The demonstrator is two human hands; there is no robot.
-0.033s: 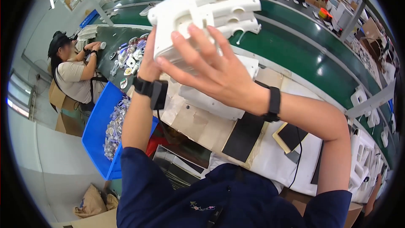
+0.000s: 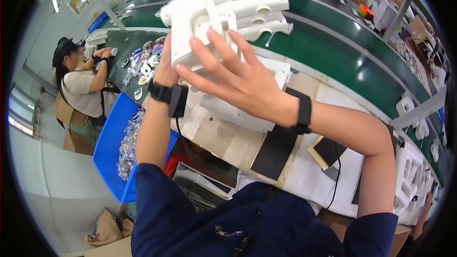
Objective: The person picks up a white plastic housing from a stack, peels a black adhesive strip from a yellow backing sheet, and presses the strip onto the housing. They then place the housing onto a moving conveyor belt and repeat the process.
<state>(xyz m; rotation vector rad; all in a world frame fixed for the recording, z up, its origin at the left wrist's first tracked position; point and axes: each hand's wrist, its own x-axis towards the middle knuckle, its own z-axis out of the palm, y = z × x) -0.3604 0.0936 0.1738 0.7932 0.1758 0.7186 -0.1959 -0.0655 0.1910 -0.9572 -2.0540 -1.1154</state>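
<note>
Shifted slightly left since the earlier frame, the stacked white parts (image 2: 223, 9) are raised above the worktable (image 2: 223, 140). Far left, a co-worker (image 2: 83, 81) holds a small white piece (image 2: 114, 51); next stands a blue bin (image 2: 107, 154) of small parts. Against the stack's left side is the left hand (image 2: 166, 70), fingers hidden, grip impossible to tell. The right hand (image 2: 243, 78) rests spread, unclenched fingertips on its near face.
</note>
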